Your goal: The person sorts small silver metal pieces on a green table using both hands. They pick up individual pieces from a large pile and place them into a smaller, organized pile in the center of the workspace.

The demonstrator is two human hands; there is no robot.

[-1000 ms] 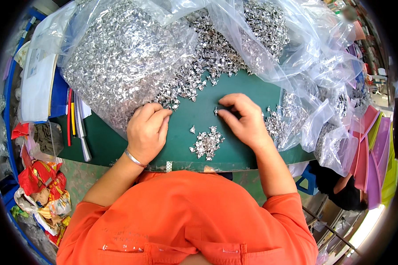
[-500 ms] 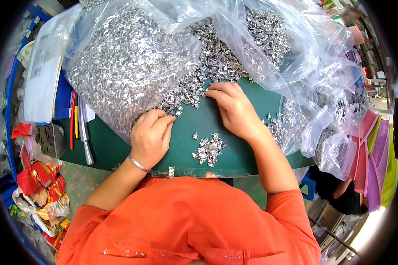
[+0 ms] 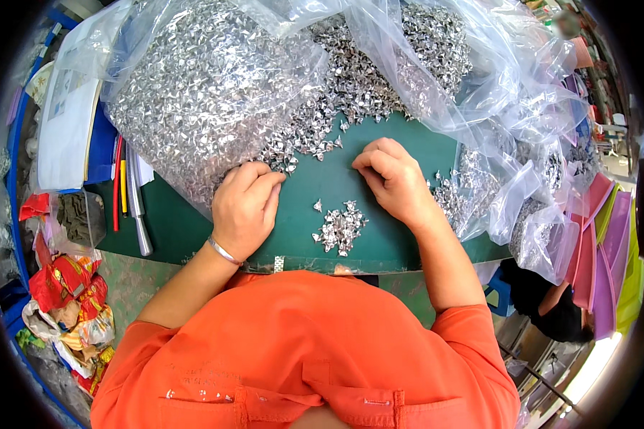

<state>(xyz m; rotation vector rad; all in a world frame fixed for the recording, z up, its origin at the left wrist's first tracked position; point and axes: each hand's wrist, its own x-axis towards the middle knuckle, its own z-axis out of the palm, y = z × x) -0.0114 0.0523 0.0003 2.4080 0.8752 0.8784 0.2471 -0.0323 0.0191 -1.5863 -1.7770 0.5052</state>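
Small shiny bent metal pieces (image 3: 361, 86) lie heaped at the far side of a green tabletop (image 3: 293, 247), partly under a clear plastic bag (image 3: 501, 93). My left hand (image 3: 245, 211) rests at the near edge of the heap, thumb and fingertips drawn together beside a few pieces. Over the bare green to the right, my right hand (image 3: 399, 187) is pinched, apart from the heap; whatever either pinch holds is too small to make out. Between the hands and nearer me sits a little pile of the same pieces (image 3: 340, 229), with one single piece (image 3: 318, 205) just off it.
At left lie a red stick (image 3: 116, 200), a yellow stick (image 3: 124, 187), a tapered metal rod (image 3: 142, 225), papers (image 3: 68, 136) and a clear box (image 3: 80, 218). More bagged pieces (image 3: 451, 204) flank my right forearm. Pink and purple strips (image 3: 599, 250) hang right, near another person in black (image 3: 551, 304).
My right hand has drawn back from the heap's edge, a little right and toward me, its fingers still pinched. My left hand has hardly moved.
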